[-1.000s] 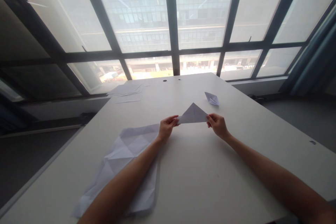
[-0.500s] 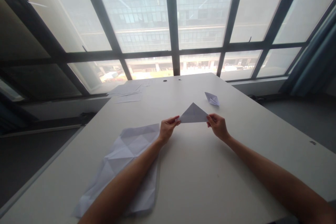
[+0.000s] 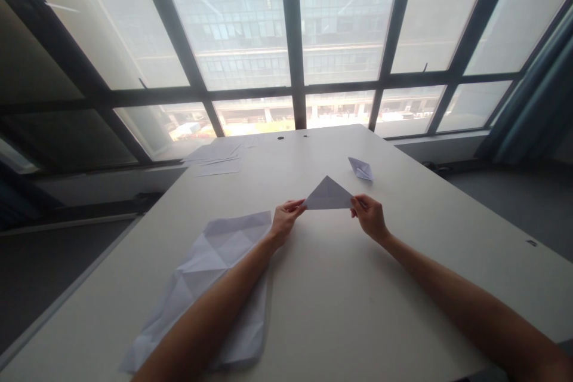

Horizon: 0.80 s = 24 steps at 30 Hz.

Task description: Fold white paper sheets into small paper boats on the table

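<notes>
A sheet of paper folded into a triangle point(image 3: 328, 194) is held up between my two hands, its peak pointing away from me. My left hand point(image 3: 286, 217) pinches the left corner. At the right corner, my right hand point(image 3: 369, 215) grips the paper between thumb and fingers. Beyond my right hand a small folded paper boat point(image 3: 360, 168) lies on the white table. Under my left forearm spreads a large creased sheet of paper point(image 3: 215, 245), partly hidden by the arm.
Several loose white sheets point(image 3: 219, 158) lie at the far left of the table point(image 3: 326, 304). A small dark object point(image 3: 531, 243) sits near the right edge. Tall windows point(image 3: 244, 24) rise behind the table, with a blue curtain point(image 3: 521, 113) at the right.
Both hands keep hold of the folded triangle; it has shifted very slightly to the left in view. Nothing was let go or picked up.
</notes>
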Motion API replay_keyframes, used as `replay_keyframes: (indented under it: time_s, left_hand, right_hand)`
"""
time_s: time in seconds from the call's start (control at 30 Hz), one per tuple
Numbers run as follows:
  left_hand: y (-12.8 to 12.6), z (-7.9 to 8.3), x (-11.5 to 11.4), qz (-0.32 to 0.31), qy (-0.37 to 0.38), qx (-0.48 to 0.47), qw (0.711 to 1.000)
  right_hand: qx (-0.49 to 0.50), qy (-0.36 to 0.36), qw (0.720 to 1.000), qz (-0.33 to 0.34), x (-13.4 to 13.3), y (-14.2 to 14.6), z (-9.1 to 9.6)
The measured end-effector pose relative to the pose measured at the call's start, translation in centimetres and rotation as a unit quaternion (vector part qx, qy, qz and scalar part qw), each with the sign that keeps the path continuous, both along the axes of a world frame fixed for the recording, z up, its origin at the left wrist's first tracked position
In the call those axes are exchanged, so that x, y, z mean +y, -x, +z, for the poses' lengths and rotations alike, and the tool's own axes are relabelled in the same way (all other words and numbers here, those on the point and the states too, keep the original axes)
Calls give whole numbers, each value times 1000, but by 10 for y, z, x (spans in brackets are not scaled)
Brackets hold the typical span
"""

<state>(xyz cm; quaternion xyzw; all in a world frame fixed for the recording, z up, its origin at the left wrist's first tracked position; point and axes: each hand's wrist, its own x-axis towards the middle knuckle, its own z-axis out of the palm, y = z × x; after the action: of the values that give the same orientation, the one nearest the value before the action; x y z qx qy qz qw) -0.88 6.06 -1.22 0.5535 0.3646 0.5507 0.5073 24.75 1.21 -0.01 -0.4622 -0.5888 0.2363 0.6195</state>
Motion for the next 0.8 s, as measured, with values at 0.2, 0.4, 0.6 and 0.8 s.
replay_keyframes:
  time_s: [0.2, 0.4, 0.6, 0.8]
  left_hand:
    - [-1, 8, -9, 18, 5, 42, 999]
    - [-2, 17, -16, -23, -12, 118, 993]
    - [0, 28, -21, -109, 1, 132, 985]
    - [2, 32, -20, -140, 23, 144, 979]
  right_hand:
    - [-16, 9, 1000, -14, -1, 0, 2]
    - [-27, 10, 999, -18, 3, -6, 1]
    - [-34, 17, 999, -6, 9, -12, -1]
    - [-33, 40, 998, 24, 9, -14, 2]
